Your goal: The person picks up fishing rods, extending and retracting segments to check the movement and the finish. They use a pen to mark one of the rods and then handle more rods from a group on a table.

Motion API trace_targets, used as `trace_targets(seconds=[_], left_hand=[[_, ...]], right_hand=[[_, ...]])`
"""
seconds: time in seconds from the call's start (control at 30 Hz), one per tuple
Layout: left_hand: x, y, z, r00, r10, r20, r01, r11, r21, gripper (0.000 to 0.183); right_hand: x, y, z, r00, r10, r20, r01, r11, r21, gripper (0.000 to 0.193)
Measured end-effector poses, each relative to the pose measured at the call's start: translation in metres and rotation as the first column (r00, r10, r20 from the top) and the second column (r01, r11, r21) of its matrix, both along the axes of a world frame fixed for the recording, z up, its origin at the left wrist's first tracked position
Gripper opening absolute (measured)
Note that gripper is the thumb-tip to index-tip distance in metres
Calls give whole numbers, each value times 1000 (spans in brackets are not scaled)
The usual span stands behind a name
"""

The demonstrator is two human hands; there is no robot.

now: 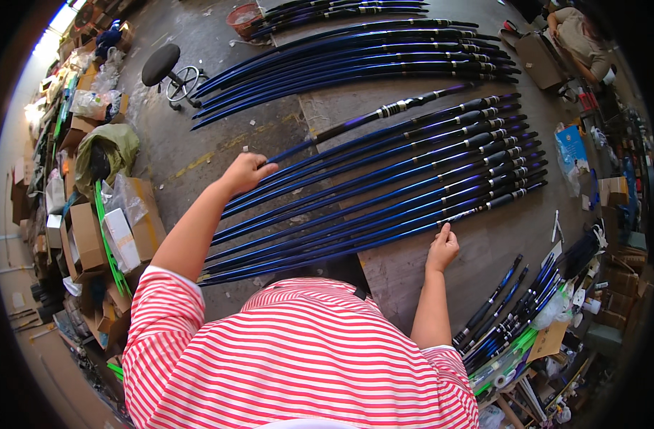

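Observation:
Several dark blue fishing rods (384, 168) lie side by side across a grey table, their black handles to the right and blue ends to the left. My left hand (249, 173) is closed around the blue section of one fishing rod (355, 123), which slants up to the right, apart from the row. Its handle end lies beyond the row's far side. At the row's near edge, my right hand (443, 249) has thumb and fingers pinched at the nearest rod (459, 214), just below its handle. The fingertips there are partly hidden.
Another row of rods (355, 68) lies farther off. A black round stool (161, 64) stands far left, near a red basket (243, 20). Boxes and bags (84, 236) crowd the left. More rods (513, 307) lie at lower right. Another person (581, 44) sits far right.

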State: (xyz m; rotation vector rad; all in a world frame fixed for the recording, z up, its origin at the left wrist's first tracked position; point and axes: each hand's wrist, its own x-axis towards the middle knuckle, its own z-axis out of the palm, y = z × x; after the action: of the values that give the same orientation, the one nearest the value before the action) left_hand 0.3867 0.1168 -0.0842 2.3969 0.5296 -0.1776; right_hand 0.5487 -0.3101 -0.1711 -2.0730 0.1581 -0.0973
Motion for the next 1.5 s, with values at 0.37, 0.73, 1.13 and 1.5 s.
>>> trace_targets(seconds=[0.37, 0.73, 1.13, 1.5], left_hand=[[-97, -59, 99, 983, 153, -97, -103, 32, -994, 31], [-129, -91, 106, 993, 80, -92, -86, -77, -993, 54], [-223, 29, 107, 947, 296, 121, 16, 336, -942, 58], [-166, -7, 61, 572, 799, 185, 257, 39, -966, 34]], right_hand=[[-28, 137, 168, 866, 483, 128, -277, 252, 927, 23], [-159, 174, 180, 274, 894, 355, -891, 98, 443, 49], [-54, 107, 171, 884, 468, 12, -150, 259, 954, 20], [-113, 124, 147, 732, 681, 39, -204, 163, 965, 44]])
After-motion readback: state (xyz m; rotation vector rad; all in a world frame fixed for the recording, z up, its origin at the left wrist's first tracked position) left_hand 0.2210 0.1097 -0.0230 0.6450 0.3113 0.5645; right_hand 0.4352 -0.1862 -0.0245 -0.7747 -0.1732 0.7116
